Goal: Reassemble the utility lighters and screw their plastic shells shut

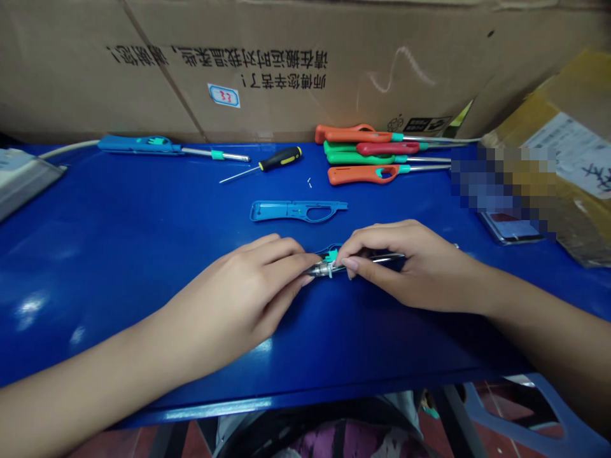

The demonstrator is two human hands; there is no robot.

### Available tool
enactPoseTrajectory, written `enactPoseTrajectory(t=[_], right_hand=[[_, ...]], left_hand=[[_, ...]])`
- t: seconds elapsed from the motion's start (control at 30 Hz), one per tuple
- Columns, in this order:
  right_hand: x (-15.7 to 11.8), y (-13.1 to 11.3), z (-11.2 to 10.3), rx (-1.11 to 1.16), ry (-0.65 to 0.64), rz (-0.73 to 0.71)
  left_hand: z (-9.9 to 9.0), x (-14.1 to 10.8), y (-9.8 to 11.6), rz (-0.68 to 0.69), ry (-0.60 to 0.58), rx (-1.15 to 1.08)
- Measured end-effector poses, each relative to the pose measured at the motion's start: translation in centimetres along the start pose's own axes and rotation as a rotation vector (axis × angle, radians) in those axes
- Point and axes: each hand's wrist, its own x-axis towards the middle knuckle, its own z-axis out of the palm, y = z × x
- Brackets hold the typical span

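Both of my hands meet over a partly opened blue lighter [334,259] lying on the blue table [143,242]. My left hand [243,292] pinches its left end, where a clear inner part shows. On the right side, my right hand [405,264] grips the metal tube and a small green piece with its fingertips. Much of the lighter is hidden under my fingers. A separate blue half-shell [296,210] of a lighter body lies just beyond my hands.
A black-and-yellow screwdriver [267,163] and a whole blue lighter [167,146] lie at the back left. Several orange, green and red lighters [377,154] are stacked at the back right. Cardboard boxes [286,63] wall the back. A phone [508,226] lies right.
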Motion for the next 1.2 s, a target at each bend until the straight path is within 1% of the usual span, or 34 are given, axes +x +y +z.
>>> enactPoseTrajectory(t=[0.4, 0.6, 0.8, 0.97, 1.2], right_hand=[[0.06, 0.03, 0.07, -0.059, 0.021, -0.064], [0.02, -0.05, 0.11, -0.074, 0.055, -0.027], [-0.01, -0.1, 0.05, -0.075, 0.039, -0.011], [0.08, -0.24, 0.04, -0.071, 0.017, -0.018], [0.01, -0.18, -0.06, -0.066, 0.032, -0.033]], left_hand=[[-0.03, -0.16, 0.05, -0.026, -0.012, -0.02], [-0.01, -0.17, 0.16, -0.027, 0.0, -0.029], [0.0, -0.2, 0.08, -0.022, -0.008, -0.025], [-0.07, -0.15, 0.2, -0.019, -0.006, -0.029], [0.04, -0.1, 0.22, -0.025, -0.004, -0.029]])
